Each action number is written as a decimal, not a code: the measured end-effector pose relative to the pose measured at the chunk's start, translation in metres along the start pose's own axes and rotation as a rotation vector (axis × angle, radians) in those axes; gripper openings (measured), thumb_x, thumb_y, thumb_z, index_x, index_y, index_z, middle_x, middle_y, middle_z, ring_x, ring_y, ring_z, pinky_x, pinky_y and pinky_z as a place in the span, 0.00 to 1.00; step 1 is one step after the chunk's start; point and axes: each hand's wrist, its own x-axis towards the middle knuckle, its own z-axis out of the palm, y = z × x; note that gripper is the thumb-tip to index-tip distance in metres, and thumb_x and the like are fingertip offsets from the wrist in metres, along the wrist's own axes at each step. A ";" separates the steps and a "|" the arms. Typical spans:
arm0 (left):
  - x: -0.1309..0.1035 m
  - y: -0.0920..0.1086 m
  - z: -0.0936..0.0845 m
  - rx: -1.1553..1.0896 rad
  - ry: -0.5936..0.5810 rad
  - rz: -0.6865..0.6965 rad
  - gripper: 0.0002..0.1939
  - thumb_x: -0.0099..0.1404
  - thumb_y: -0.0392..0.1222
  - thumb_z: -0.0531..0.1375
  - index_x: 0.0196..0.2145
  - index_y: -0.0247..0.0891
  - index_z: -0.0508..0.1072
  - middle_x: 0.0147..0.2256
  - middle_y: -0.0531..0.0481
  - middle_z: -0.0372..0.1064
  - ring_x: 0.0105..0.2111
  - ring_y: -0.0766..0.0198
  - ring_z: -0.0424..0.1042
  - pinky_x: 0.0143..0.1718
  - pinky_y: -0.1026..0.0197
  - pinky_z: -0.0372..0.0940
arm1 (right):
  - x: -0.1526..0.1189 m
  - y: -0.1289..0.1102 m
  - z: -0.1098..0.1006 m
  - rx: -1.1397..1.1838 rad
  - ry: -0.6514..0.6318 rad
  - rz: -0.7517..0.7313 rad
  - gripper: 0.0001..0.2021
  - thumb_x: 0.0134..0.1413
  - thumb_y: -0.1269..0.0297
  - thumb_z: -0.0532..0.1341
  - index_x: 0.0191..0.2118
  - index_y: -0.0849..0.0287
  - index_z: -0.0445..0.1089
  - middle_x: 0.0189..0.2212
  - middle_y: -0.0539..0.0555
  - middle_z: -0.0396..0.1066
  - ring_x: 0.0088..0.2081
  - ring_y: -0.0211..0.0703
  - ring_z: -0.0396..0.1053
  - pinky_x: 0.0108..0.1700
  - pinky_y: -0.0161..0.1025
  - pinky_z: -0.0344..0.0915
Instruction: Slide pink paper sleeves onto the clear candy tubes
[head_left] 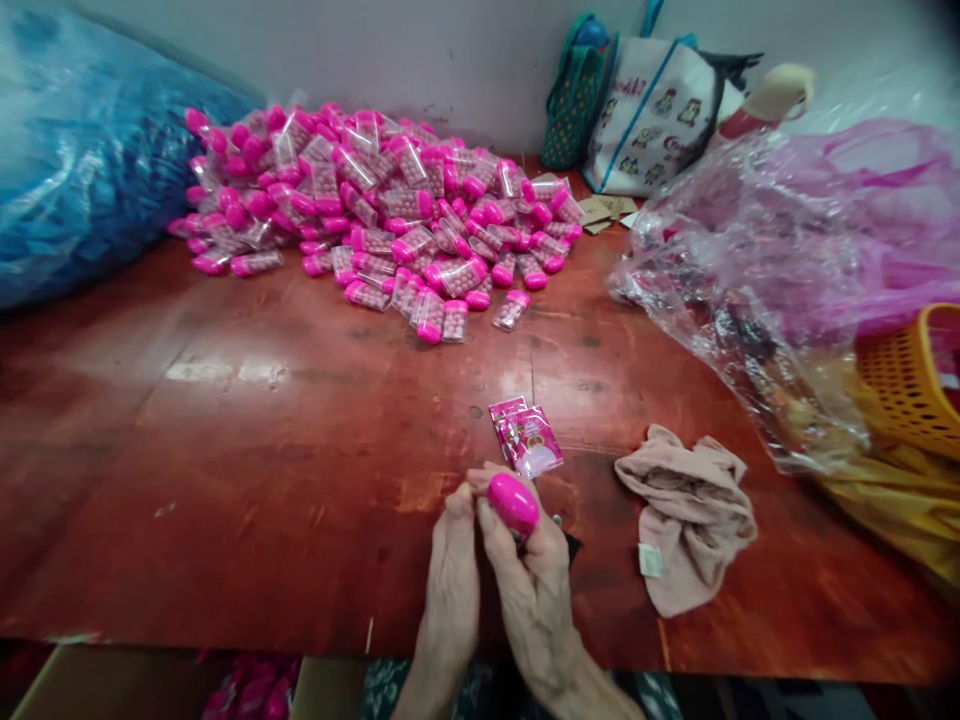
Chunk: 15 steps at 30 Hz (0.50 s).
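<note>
Near the front edge of the red-brown table (300,480), my right hand (529,570) is wrapped round a small container with a bright pink cap (513,503). The cap points up toward the camera, and the hand hides most of the body. My left hand (455,570) is close on the left, its fingertips meeting those of the right hand; whether it grips anything is hidden. Just beyond the hands lie pink printed packets (534,438), partly overlapping. A large heap of clear containers with pink caps (405,200) covers the back of the table.
A pinkish cloth (690,515) lies right of my hands. Clear and pink plastic bags (780,240) and an orange basket (904,380) fill the right side. A big blue bag (97,150) stands at the left. A white printed bag (649,115) leans on the wall.
</note>
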 end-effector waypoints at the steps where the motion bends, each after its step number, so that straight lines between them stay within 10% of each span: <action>1: 0.001 0.002 0.000 0.010 -0.025 0.018 0.20 0.60 0.56 0.53 0.35 0.37 0.74 0.33 0.44 0.73 0.33 0.57 0.71 0.34 0.58 0.66 | 0.004 0.001 -0.004 -0.048 -0.010 -0.001 0.09 0.59 0.68 0.52 0.43 0.56 0.66 0.39 0.53 0.69 0.40 0.41 0.68 0.44 0.38 0.65; 8: 0.003 0.018 0.005 0.022 -0.093 0.104 0.15 0.53 0.42 0.65 0.39 0.39 0.72 0.36 0.49 0.72 0.36 0.62 0.71 0.38 0.64 0.64 | 0.017 0.010 -0.012 -0.407 -0.031 -0.176 0.07 0.59 0.67 0.51 0.34 0.58 0.65 0.29 0.54 0.66 0.31 0.45 0.64 0.33 0.40 0.62; 15: 0.016 0.020 0.003 -0.271 -0.025 -0.076 0.08 0.58 0.41 0.61 0.34 0.37 0.76 0.32 0.50 0.74 0.34 0.64 0.71 0.37 0.65 0.64 | 0.007 -0.003 -0.022 -0.274 -0.253 0.000 0.25 0.53 0.68 0.58 0.57 0.54 0.57 0.53 0.58 0.61 0.54 0.51 0.59 0.54 0.46 0.57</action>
